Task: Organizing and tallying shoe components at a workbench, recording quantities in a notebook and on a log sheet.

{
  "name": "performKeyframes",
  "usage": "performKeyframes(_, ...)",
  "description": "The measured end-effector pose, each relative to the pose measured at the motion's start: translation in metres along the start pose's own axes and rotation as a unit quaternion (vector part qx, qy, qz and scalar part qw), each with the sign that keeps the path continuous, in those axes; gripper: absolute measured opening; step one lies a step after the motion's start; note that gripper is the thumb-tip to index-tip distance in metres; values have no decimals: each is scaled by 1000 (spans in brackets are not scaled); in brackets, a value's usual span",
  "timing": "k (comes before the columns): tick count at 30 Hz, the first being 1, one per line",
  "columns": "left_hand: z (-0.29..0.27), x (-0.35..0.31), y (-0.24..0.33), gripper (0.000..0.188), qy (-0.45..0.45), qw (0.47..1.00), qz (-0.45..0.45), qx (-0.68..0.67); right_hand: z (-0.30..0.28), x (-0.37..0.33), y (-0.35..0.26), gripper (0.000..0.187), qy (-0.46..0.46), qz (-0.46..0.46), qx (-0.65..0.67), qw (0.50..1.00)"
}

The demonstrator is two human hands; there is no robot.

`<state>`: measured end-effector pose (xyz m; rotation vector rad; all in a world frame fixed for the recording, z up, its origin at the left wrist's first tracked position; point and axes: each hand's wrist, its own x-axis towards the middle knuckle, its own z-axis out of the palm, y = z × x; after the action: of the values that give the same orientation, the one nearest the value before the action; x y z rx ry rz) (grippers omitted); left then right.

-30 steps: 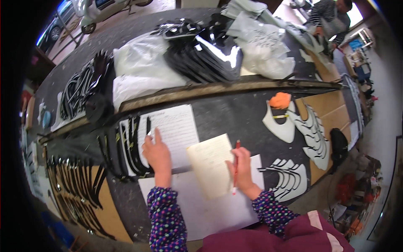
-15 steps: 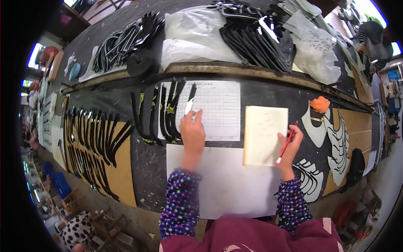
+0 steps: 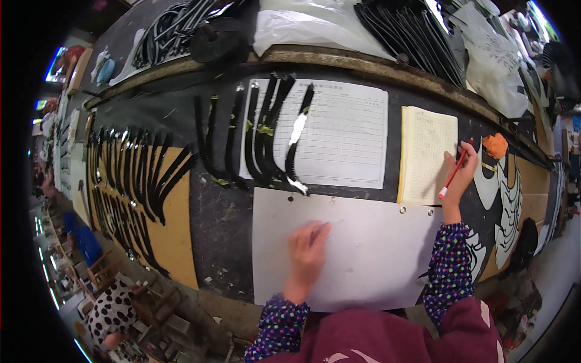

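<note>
My left hand (image 3: 308, 257), smeared by motion with its fingers loosely bent, is over a large white sheet (image 3: 369, 260) in front of me. Whether anything sits between those fingers cannot be made out. A red pen (image 3: 452, 175) with a white end is gripped in my right hand (image 3: 461, 172), at the right edge of an open notebook (image 3: 428, 154) with yellowish squared pages. Beyond my left hand, a printed table form (image 3: 348, 133) lies flat. Several curved black strips (image 3: 260, 136), some marked yellow-green, lie across its left part and beside it. The rightmost strip (image 3: 293, 145) has a shiny white patch.
More black strips lie in rows on a brown board (image 3: 175, 236) at left. A wooden rail (image 3: 339, 60) crosses the table's far side, with a dark round weight (image 3: 218, 41) there. Beyond are plastic bags and black bundles. An orange crumpled piece (image 3: 495, 145) and white cut shapes (image 3: 508, 206) lie right.
My left hand has left the rightmost black strip and come back toward me over the white sheet. The pen stays in my right hand by the notebook. The whole view has shifted.
</note>
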<state>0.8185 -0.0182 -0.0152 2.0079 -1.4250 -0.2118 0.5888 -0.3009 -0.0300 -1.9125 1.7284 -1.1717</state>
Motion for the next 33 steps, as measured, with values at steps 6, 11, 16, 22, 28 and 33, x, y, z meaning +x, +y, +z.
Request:
performKeyframes(6,10,2,8,45,-6,1000,-11,26,2,7,5,40,18,-22,22,999)
performKeyframes(11,19,-1,19,48,8,999,3,41,0,27,14,41,31,-55,-5,998)
performKeyframes(16,18,-2,32,46,36,998,27,53,-16,36,13,42,1,-86,-9,996)
performKeyframes(22,9,-7,44,38,47,996,30,63,-33,54,22,44,-67,-52,54,995)
performKeyframes(28,4,-13,51,37,39,997,18,61,-57,90,27,43,-198,-186,110,956)
performKeyframes(33,2,-10,54,33,39,996,31,70,-80,118,29,38,-317,-137,221,912)
